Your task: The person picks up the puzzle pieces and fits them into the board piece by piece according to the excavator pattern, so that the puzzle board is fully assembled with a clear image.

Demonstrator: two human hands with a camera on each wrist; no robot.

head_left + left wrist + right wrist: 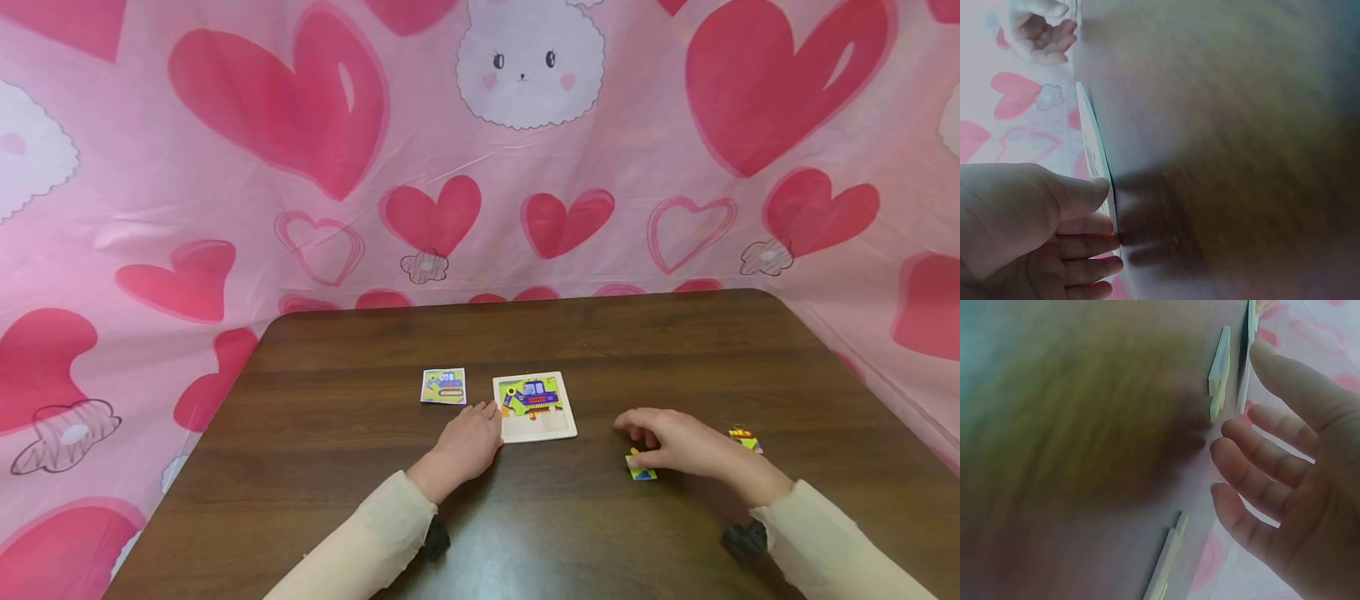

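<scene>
A square puzzle board with a pale rim lies on the table; its upper part shows a purple excavator on green, and a pale bare strip runs below. My left hand rests at the board's left edge, fingers nearly straight and touching the rim. Over to the right, my right hand hovers with loosely bent fingers and holds nothing. Just under its thumb lies a green and blue puzzle piece, which looks apart from the fingers in the right wrist view. Another colourful piece lies beyond that wrist, partly covered.
Left of the board lies a small picture card with a similar excavator. The dark wooden table reaches back to a pink cloth printed with hearts, which hangs behind and along the sides.
</scene>
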